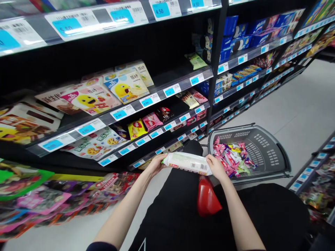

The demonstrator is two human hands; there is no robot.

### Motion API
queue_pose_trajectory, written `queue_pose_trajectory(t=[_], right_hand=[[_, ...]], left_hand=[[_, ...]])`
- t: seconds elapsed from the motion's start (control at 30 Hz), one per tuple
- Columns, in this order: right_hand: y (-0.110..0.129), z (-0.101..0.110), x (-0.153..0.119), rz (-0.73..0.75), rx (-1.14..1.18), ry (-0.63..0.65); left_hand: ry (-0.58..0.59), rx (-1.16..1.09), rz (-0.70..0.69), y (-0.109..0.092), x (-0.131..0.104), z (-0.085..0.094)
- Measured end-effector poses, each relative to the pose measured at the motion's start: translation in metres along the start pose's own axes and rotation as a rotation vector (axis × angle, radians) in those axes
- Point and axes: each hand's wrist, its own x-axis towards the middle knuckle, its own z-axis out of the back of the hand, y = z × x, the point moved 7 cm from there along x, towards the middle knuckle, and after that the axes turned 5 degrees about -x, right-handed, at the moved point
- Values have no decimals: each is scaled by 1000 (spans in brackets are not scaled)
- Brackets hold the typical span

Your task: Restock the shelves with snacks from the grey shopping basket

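The person wears black clothing over the lap and legs, with a thin white line marking near the lower edge, while both forearms are bare and a dark sleeve edge shows at the left upper arm.

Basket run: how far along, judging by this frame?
Done: the grey basket already holds a heap of small bright wrapped snacks. In hand: a long white packet, gripped at its ends by the left hand and right hand, beside the basket, not in it. Left: placing that packet.
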Motion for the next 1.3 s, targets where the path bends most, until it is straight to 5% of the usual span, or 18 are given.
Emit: queue_pose_trajectory(t=[0.27, 0.53, 0.7, 0.93, 1.17, 1.3], right_hand=[[-15, -4, -13, -47, 405, -149], [-20, -13, -29, -136, 754, 27], [-15, -21, -29, -118, 896, 28], [-17, -13, -26, -127, 846, -186], [-16, -22, -26, -140, 839, -89], [-19, -14, -27, -142, 786, -244]], left_hand=[[110, -23, -98, 11, -13, 14], [103, 111, -241, 12, -20, 25], [-66, 121, -404, 8, -15, 41], [-303, 211, -634, 2, -26, 42], [-372, 264, -720, -11, -38, 30], [-365, 309, -677, -10, -34, 32]])
